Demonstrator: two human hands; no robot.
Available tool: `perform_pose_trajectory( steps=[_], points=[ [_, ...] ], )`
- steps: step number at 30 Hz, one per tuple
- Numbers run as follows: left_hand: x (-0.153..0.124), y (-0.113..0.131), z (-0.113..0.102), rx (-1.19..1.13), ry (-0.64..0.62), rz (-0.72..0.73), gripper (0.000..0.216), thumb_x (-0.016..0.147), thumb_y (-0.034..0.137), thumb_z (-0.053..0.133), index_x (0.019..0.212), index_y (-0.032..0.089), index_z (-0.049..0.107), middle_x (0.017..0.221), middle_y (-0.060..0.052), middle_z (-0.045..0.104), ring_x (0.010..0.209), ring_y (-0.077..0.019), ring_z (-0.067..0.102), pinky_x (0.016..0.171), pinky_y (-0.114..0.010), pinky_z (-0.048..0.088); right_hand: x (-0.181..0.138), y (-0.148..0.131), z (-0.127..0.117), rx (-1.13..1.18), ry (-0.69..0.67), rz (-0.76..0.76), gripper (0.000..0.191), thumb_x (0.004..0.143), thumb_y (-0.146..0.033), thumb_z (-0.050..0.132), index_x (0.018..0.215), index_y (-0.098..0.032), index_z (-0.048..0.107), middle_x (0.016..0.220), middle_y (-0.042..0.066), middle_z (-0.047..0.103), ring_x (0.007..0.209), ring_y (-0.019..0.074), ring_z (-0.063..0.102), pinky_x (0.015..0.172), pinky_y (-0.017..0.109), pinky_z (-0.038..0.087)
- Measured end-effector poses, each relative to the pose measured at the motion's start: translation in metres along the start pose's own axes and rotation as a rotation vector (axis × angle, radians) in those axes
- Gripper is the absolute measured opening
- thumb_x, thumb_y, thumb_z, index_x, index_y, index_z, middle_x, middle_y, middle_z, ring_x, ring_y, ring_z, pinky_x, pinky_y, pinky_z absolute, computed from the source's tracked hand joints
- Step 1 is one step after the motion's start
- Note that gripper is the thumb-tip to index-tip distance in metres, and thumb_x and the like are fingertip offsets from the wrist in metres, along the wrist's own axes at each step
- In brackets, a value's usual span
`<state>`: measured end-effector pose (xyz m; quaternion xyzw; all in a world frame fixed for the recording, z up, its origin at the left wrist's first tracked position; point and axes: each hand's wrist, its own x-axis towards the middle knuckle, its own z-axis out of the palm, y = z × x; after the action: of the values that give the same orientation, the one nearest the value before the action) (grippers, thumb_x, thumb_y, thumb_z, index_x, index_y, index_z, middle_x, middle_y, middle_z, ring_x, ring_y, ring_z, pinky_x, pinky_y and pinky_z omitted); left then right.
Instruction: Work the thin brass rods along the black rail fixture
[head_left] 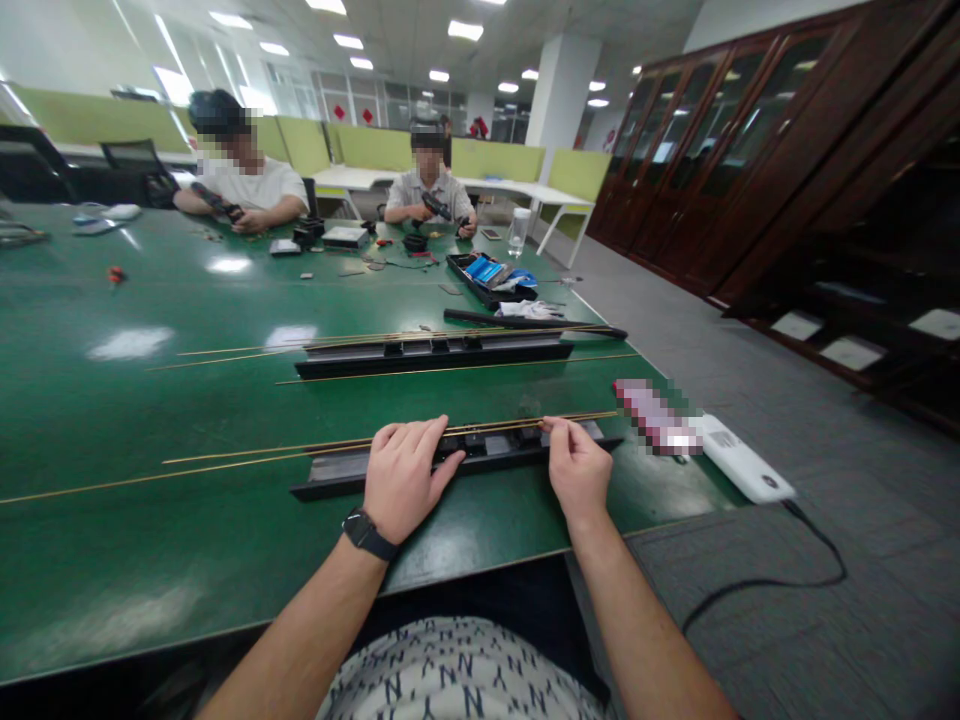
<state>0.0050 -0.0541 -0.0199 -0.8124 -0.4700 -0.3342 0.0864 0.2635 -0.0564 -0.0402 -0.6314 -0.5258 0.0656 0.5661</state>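
A long black plastic rail (495,452) lies across the green table (150,420) close to its front edge. My left hand (406,478) rests flat on the rail's middle, fingers stretched out and pressing it down. My right hand (576,467) is pinched on a thin brass rod (262,452) that runs along the rail and far out to the left. A second brass rod lies just beside it. A black watch sits on my left wrist.
A second black rail (435,354) with more brass rods lies farther back. A white power strip (739,466) with a black cable hangs over the right edge. Behind are a black tray (491,280) of parts and a clear cup (518,230). Two people sit at the far side, working.
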Motion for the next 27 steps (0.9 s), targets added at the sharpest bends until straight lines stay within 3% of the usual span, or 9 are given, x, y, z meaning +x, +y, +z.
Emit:
perform_pose_trajectory(
  steps=[7, 19, 27],
  points=[
    [-0.0005, -0.0010, 0.0004, -0.024, 0.051, -0.003, 0.033, 0.100, 0.042, 0.062, 0.126, 0.022, 0.067, 0.127, -0.010, 0.075, 0.119, -0.0282, 0.068, 0.105, -0.047, 0.042, 0.0003, -0.0019, 0.0001, -0.014, 0.002, 0.008, 0.036, 0.102, -0.042, 0.050, 0.101, -0.022, 0.081, 0.096, 0.005, 0.083, 0.093, 0.0228, 0.079, 0.090, 0.032, 0.059],
    [-0.0008, -0.0023, -0.0007, -0.034, 0.054, 0.005, 0.033, 0.100, 0.041, 0.063, 0.126, 0.021, 0.068, 0.124, -0.009, 0.076, 0.116, -0.0274, 0.069, 0.103, -0.045, 0.044, -0.0007, 0.0004, -0.0008, 0.028, 0.006, -0.018, 0.035, 0.102, -0.042, 0.053, 0.106, -0.021, 0.081, 0.096, 0.006, 0.083, 0.093, 0.0233, 0.080, 0.090, 0.032, 0.060],
    [-0.0010, -0.0044, 0.0013, -0.036, 0.075, 0.031, 0.034, 0.098, 0.041, 0.067, 0.125, 0.020, 0.068, 0.122, -0.010, 0.076, 0.113, -0.0276, 0.069, 0.100, -0.045, 0.045, 0.0010, -0.0014, -0.0011, -0.095, 0.059, -0.004, 0.037, 0.101, -0.041, 0.051, 0.100, -0.022, 0.082, 0.095, 0.005, 0.083, 0.092, 0.0228, 0.080, 0.088, 0.030, 0.059]
  ],
)
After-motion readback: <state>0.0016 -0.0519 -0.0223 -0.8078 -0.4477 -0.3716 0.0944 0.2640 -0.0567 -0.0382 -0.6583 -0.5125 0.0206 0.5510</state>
